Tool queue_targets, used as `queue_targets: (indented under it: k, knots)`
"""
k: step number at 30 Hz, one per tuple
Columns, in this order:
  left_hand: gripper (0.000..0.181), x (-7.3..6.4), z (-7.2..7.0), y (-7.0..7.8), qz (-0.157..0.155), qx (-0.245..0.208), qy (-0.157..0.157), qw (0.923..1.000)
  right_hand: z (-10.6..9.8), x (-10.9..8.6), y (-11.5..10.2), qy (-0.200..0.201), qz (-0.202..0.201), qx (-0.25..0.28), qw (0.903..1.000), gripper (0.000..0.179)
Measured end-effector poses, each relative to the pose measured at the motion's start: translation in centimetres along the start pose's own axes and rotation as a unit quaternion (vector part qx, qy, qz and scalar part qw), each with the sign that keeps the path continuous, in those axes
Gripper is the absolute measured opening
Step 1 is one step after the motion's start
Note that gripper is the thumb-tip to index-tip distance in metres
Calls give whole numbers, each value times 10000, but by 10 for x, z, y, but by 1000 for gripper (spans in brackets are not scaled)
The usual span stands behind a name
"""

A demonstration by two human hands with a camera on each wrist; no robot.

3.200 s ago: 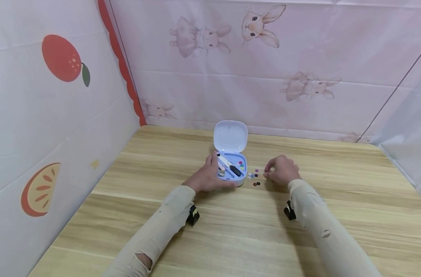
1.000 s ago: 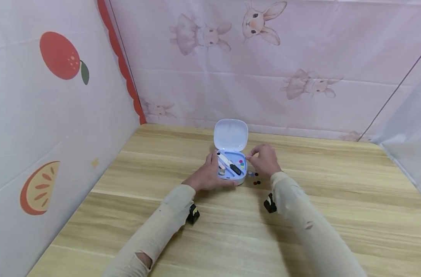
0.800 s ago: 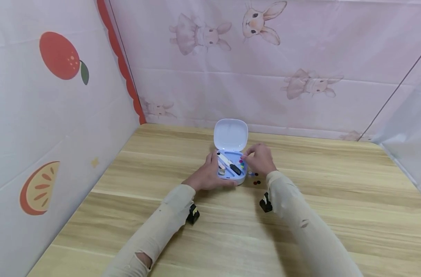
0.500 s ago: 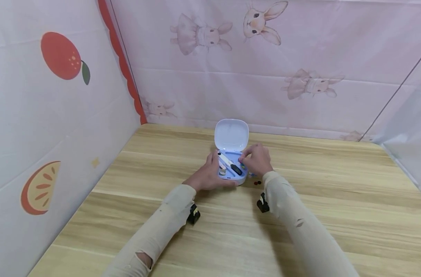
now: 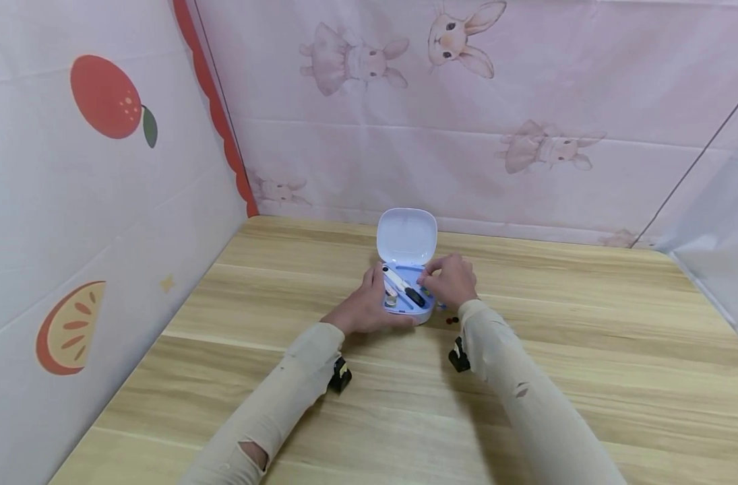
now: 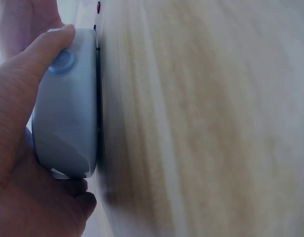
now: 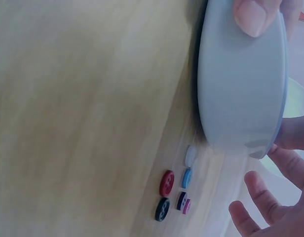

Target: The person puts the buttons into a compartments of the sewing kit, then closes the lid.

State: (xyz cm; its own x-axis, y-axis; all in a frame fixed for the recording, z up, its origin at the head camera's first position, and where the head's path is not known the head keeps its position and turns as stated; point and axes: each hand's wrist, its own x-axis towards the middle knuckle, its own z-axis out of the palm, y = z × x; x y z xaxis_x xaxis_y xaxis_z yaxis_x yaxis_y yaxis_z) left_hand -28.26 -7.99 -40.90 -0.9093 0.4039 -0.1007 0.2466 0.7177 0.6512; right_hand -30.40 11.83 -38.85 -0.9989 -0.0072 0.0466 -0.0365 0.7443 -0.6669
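Note:
A light blue-white sewing box (image 5: pixel 425 316) stands on the table with its lid (image 5: pixel 407 236) raised. My left hand (image 5: pixel 365 308) grips it from the left, thumb along the front beside a round catch (image 6: pixel 62 61). Over the box's right compartment, my right hand (image 5: pixel 452 279) pinches with thumb and index finger; a tiny reddish edge, seemingly a button, shows between them, mostly hidden. Its other fingers spread out in the right wrist view. On the table right of the box lie several loose buttons, among them a red button (image 7: pixel 167 183), a black button (image 7: pixel 162 209) and a blue button (image 7: pixel 186 178).
Inside the box, thread snips (image 5: pixel 412 295) with a black end lie diagonally, beside a small spool-like piece (image 5: pixel 391 300). The wooden table (image 5: pixel 369 417) meets a pink rabbit-printed cloth (image 5: pixel 356 155) at the back and a fruit-printed cloth (image 5: pixel 132 222) at the left.
My right hand has moved left from the loose buttons to above the box's right compartment, then nearly stopped, covering the coloured buttons inside. My left hand keeps its grip on the box.

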Motion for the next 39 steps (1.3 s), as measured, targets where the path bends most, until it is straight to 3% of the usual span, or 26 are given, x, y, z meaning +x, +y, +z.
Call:
queue_targets:
  k: [6,17,24,34,39]
  knots:
    - [138,1,0,0,-58,59,-39,10000,-1,-2,-1,-4,97,175,9998,12]
    - [137,1,-1,2,7,-22,-1,10000,-2,-1,0,82,-73,-3,9999,11]
    - [138,1,-1,1,-113,25,-32,9999,-2,0,1,-43,-77,34,10000,10]
    - [137,0,0,0,-45,25,0,10000,-7,-1,2,-148,-220,781,9966,9]
    - [137,0,1,0,-76,44,15,10000,-16,-2,5,-91,-296,795,9964,13]
